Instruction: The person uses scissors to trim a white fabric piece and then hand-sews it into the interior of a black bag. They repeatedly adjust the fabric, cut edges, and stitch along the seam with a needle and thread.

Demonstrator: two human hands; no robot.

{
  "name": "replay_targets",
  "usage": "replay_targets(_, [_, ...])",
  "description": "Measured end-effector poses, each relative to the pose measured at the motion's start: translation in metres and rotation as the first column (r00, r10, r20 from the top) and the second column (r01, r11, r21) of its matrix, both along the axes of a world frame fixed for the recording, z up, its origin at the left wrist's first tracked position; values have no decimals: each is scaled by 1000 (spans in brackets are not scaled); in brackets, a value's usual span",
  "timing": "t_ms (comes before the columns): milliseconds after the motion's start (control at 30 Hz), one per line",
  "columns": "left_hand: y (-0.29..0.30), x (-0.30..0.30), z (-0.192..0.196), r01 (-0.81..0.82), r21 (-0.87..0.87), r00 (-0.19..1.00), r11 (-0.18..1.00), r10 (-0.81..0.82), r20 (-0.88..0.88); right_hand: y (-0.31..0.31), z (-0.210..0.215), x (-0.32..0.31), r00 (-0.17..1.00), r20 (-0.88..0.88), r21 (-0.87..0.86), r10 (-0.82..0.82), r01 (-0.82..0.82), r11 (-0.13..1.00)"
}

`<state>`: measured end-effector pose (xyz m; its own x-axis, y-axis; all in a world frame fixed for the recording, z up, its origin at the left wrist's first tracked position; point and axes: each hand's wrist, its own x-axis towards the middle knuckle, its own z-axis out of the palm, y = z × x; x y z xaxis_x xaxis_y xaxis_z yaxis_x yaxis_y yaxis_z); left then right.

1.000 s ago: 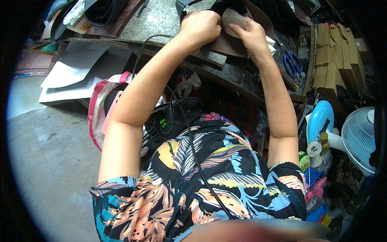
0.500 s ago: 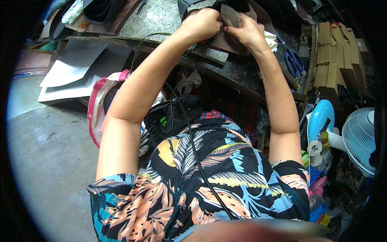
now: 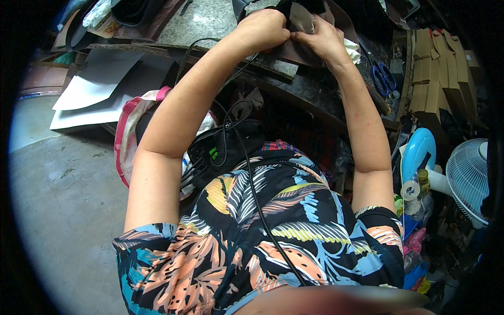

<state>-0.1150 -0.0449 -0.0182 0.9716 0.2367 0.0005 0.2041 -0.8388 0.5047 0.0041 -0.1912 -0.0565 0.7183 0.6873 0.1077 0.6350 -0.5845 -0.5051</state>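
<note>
At the far edge of the view, both of my hands meet over a dark brown, leather-like piece (image 3: 295, 54) with a ragged grey lining flap (image 3: 301, 19) standing up from it. My left hand (image 3: 265, 29) is closed, knuckles up, on the dark piece; its fingertips are hidden. Close beside it, my right hand (image 3: 323, 41) pinches the piece by the grey flap, thumb pointing to the left hand. Part of the piece is cut off by the top of the picture, so its full shape cannot be made out.
A worn workbench (image 3: 202, 23) lies under the hands. Blue-handled scissors (image 3: 383, 80) rest to the right, near stacked brown cardboard (image 3: 438, 79) and a fan (image 3: 467, 176). White sheets (image 3: 97, 86) stick out at left above the floor. A black cable (image 3: 249, 181) runs over my shirt.
Both hands keep their hold at nearly the same spot. My left hand has turned slightly over the dark piece, and the view has shifted a little.
</note>
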Motion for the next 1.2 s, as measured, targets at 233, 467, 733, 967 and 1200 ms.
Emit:
replay_targets(233, [11,-2,-11,-25,-170,999,985,32,39,1,-2,5,986,162,-162,44,-18,987])
replay_targets(467, [3,-13,-1,190,92,975,978,-199,102,-3,-7,5,994,96,9,44,-45,999])
replay_targets(733, [10,-15,-4,95,42,991,995,-98,89,-9,6,-9,992,70,62,102,-106,992])
replay_targets(967, [12,-13,-6,88,-27,992,996,-85,89,-5,13,-22,979,184,-108,92,-72,992])
replay_targets(1200, [13,-13,-9,62,-52,992,997,-56,109,0,9,-27,964,261,-104,47,-20,994])
